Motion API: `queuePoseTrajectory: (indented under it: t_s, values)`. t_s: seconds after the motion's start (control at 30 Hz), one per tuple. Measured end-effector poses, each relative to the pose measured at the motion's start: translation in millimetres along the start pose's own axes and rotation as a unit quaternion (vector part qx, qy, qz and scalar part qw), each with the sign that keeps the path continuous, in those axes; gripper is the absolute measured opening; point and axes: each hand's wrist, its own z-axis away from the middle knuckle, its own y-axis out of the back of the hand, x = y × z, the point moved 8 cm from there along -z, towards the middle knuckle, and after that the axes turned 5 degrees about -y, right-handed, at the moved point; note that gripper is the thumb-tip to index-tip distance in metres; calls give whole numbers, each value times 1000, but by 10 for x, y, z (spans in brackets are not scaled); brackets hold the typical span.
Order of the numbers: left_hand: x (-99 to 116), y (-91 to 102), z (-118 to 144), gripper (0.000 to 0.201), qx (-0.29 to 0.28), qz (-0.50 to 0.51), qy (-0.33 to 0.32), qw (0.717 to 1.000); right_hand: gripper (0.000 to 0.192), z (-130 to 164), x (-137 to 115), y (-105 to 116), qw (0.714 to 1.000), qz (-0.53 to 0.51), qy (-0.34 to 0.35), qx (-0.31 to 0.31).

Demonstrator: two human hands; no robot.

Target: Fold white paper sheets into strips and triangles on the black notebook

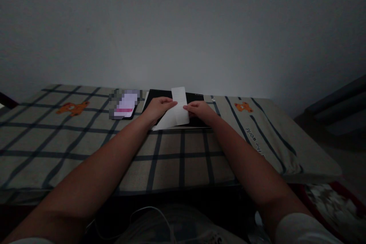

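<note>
At the worktop's (177,160) far edge, the left hand (159,108) and right hand (200,110) each pinch a side of a white sheet of paper (176,111), its upper part standing folded up. Under it lies a black folder (160,94). A phone (126,105) rests just left, on the checked cloth (85,137).

Dim room, low light w/ grainy noise throughout. Bare grey wall (183,26) brightest at centre, fading to dark corners. Folded white paper sheet (175,112) is the lightest spot, no glare. Wide-angle bend at edges; near forearms soft, shadowed. Bottom of frame nearly black.
</note>
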Motion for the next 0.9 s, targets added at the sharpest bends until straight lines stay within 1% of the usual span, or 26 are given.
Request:
queuePoseTrajectory:
  t_s: [0.13,0.2,0.27,0.37,0.6,0.9]
  values:
    - [-35,-64,23,35,-38,19,28,999,23,2,-14,50,999,-21,1,26]
    - [-35,-48,23,31,-30,2,29,999,22,7,-3,35,999,-35,-11,16]
    - [-27,-13,11,28,-11,-11,21,1000,22,16,12,-3,999,-42,-24,-8]
    - [-40,14,-17,28,-2,-8,17,1000,23,34,27,-36,998,-40,-39,-27]
    - [-91,31,-57,32,-22,-14,13,1000,20,35,33,-11,998,-38,-47,-11]
    - [-128,39,-83,33,-35,1,16,999,19,17,50,-20,997,-41,-46,-36]
